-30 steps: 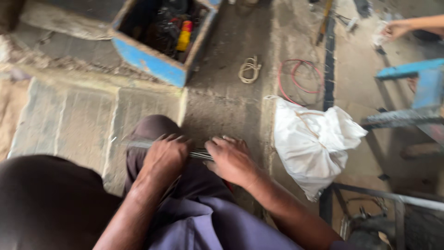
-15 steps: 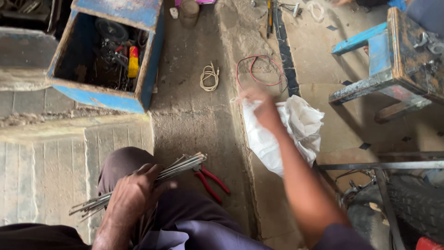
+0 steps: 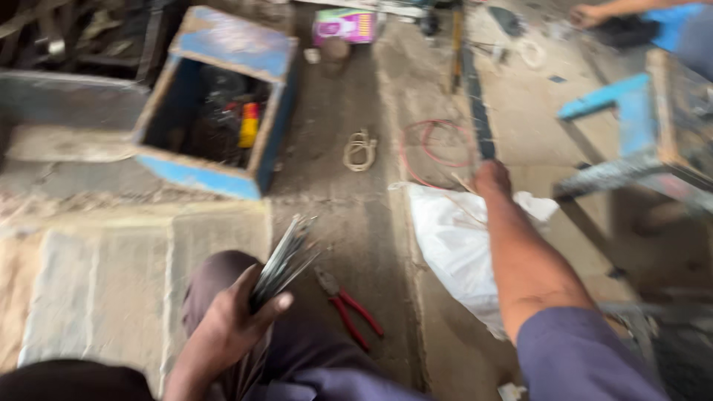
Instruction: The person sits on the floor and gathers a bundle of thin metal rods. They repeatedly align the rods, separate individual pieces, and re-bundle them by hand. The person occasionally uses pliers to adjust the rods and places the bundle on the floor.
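Note:
My left hand grips a bundle of thin grey metal rods over my thigh; the rods point up and away from me. My right hand is stretched far forward over a white sack, at the near end of a long dark strip on the floor. Motion blur hides its fingers, so I cannot tell whether it holds anything. Red-handled pliers lie on the concrete beside my knee.
An open blue wooden box with tools inside stands ahead on the left. A coil of pale cord and a loop of red wire lie on the floor. A blue stool stands at right; another person's hand is at top right.
My right hand left the rods and reached forward past the white sack. My left hand swung the rod bundle from lying across my thigh to pointing upward. The view panned right.

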